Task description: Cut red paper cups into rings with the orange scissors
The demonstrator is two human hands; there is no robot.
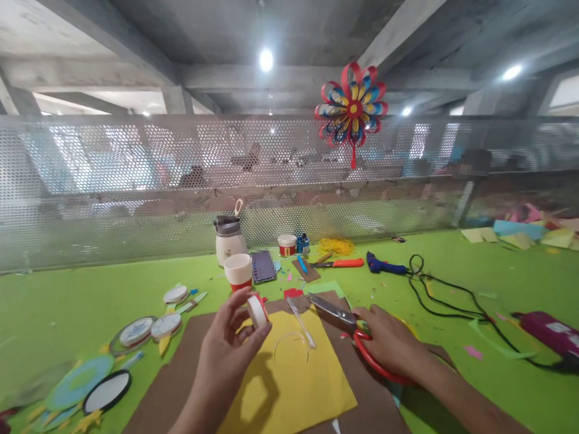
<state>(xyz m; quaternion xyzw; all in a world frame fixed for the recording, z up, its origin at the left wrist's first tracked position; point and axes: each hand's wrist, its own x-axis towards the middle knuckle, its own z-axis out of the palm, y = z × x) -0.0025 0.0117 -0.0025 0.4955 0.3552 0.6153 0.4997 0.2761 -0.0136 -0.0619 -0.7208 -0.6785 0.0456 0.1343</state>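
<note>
In my left hand (234, 336), pinched between thumb and fingers, is a small white round piece with a red edge (258, 312), like the base of a paper cup. My right hand (385, 338) lies on the red handles of a pair of scissors (335, 312), whose blades point left. Below both hands is a yellow sheet (300, 395) with a round outline drawn on it, lying on brown cardboard (167, 374). A thin white stick-like thing (301, 323) rests across the sheet's upper part.
Behind stand a paper cup (238, 270), a flask (229, 242) and a phone (264, 267). An orange-handled knife (340, 263) lies beyond the cardboard. A corded blue tool (386, 264) and a magenta tool (555, 333) are right. Paper ornaments (105, 390) lie left.
</note>
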